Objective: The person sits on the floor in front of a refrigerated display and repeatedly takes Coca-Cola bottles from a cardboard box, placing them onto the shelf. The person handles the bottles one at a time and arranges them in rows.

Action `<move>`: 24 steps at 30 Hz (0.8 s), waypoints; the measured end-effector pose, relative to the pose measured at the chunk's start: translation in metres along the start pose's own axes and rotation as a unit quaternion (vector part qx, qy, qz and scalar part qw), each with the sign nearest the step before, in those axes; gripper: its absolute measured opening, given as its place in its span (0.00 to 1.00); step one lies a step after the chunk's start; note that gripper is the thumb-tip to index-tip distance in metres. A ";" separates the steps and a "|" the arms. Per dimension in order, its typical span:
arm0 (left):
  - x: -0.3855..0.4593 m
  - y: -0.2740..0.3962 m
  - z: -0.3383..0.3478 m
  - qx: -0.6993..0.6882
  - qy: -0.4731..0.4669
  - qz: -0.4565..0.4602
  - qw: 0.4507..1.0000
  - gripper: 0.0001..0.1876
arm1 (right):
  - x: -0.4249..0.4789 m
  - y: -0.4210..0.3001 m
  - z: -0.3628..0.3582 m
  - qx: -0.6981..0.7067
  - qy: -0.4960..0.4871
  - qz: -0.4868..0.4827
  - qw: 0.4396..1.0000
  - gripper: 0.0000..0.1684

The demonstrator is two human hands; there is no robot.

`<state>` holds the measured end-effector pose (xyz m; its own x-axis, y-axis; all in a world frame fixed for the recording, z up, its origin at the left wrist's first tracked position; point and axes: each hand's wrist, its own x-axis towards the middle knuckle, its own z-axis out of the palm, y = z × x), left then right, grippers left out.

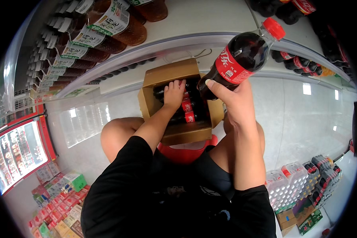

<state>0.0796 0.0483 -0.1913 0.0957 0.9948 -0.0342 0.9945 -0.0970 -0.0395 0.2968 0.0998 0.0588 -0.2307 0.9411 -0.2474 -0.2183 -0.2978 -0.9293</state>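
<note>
A plastic Coca-Cola bottle with a red cap is gripped near its base by my right hand. It is tilted, cap towards the upper right, beside the lower shelf edge. My left hand reaches into an open cardboard box between my knees. Its fingers rest on the cola bottles lying on their sides in there; whether they grip one is hidden. Below the box's near edge shows a red plastic stool or seat.
Shelves with a clear front rail curve across the top. Rows of tea bottles stand at upper left, more cola bottles at right. A lit drinks fridge is far left. Wrapped bottle packs and boxed goods stand on the floor.
</note>
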 end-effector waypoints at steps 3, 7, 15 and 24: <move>-0.003 -0.004 -0.006 -0.059 -0.019 -0.012 0.998 0.20 | 0.001 0.003 0.002 0.003 -0.004 0.005 1.000 0.25; 0.009 -0.021 -0.042 -0.341 -0.070 -0.026 0.937 0.20 | 0.000 0.004 0.011 0.013 -0.012 0.014 1.000 0.20; 0.008 -0.003 -0.210 -0.732 0.078 0.054 0.674 0.38 | 0.004 0.032 0.036 -0.059 -0.101 0.007 0.993 0.33; -0.023 -0.032 -0.167 -0.624 0.094 -0.025 0.775 0.47 | 0.014 0.037 0.023 -0.425 -0.043 -0.085 0.900 0.41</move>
<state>0.0526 0.0332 -0.0224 -0.0562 0.9946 0.0877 0.2529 -0.0708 0.9649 0.2636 0.0984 0.0268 -0.3428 0.9347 -0.0944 0.5387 0.1133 -0.8348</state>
